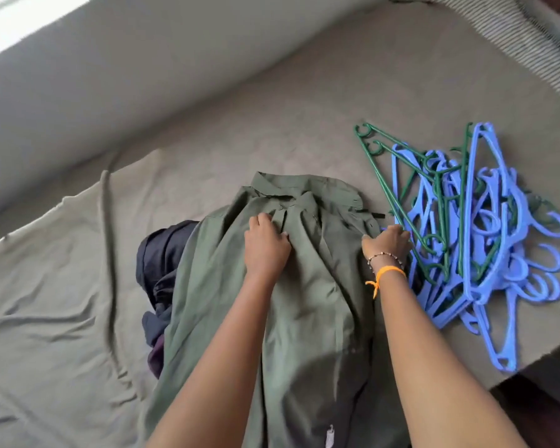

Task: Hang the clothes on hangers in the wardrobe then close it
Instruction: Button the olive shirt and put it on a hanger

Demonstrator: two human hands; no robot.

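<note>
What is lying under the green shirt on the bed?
Dark clothes stick out from under the green shirt at its left edge. How many garments lie there cannot be seen, because the shirt covers them.

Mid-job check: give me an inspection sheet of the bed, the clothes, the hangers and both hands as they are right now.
Surface: olive-brown bedsheet, wrinkled at left.
Job's things: olive-green collared shirt lies flat, collar away from the person; heap of blue and green plastic hangers to its right.
Clutter: dark navy bundled garments under the shirt's left edge.
Hands: left hand rests near the collar; right hand reaches the hangers' edge, grip unclear.
Cables: nothing seen.
Surroundings: pale wall; striped fabric at top right.
</note>
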